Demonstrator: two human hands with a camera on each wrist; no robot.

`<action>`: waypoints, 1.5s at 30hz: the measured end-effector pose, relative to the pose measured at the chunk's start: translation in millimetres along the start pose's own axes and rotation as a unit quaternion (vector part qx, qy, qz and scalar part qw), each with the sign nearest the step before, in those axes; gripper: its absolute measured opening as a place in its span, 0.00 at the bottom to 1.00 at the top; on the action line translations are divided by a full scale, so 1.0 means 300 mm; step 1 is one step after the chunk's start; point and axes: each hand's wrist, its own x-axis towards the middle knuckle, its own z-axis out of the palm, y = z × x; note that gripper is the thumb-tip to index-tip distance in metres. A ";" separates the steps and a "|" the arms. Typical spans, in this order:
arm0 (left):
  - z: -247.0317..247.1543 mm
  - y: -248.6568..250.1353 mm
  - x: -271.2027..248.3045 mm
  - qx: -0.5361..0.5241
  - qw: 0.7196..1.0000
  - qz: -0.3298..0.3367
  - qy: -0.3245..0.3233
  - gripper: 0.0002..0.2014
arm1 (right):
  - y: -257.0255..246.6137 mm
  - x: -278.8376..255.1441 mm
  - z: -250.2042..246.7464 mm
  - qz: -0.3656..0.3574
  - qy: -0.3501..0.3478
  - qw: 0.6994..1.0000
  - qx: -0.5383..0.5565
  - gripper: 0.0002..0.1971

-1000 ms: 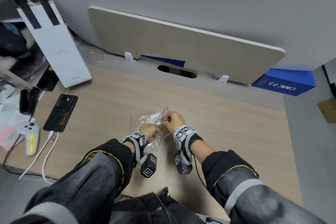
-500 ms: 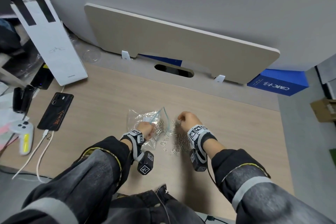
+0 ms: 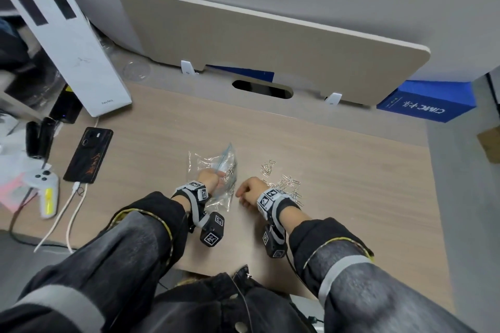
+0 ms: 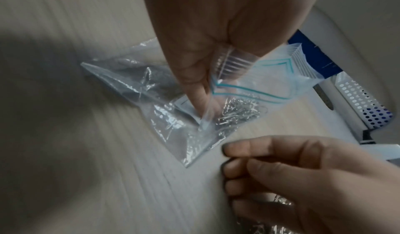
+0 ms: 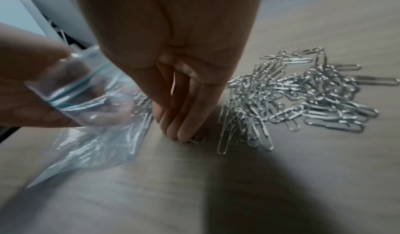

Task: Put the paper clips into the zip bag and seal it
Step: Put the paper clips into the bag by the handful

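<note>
The clear zip bag (image 3: 216, 167) with a teal seal line lies on the wooden table, its mouth lifted. My left hand (image 3: 208, 180) pinches the bag's top edge (image 4: 229, 61) and holds it apart. Several silver paper clips (image 4: 238, 111) sit inside the bag. A loose pile of paper clips (image 3: 284, 184) lies to its right, plain in the right wrist view (image 5: 292, 97). My right hand (image 3: 250, 189) is between bag and pile. Its fingers (image 5: 179, 131) point down with the tips on the table, touching one clip (image 5: 197, 139). Nothing is held in it.
A black phone (image 3: 88, 155), white cables (image 3: 73, 208) and a white controller (image 3: 46, 189) lie at the left. A tall white paper bag (image 3: 70, 43) stands at the back left. A beige divider panel (image 3: 257, 40) closes the back, with a blue box (image 3: 424, 103) behind it.
My right hand left the bag's mouth, went right onto the pile, and now sits at the pile's left edge near the bag. The left hand kept hold of the bag.
</note>
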 end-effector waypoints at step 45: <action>0.086 0.009 -0.047 -0.087 0.993 -0.032 -0.076 0.09 | 0.190 -0.134 -0.188 0.183 0.201 0.962 0.009 0.32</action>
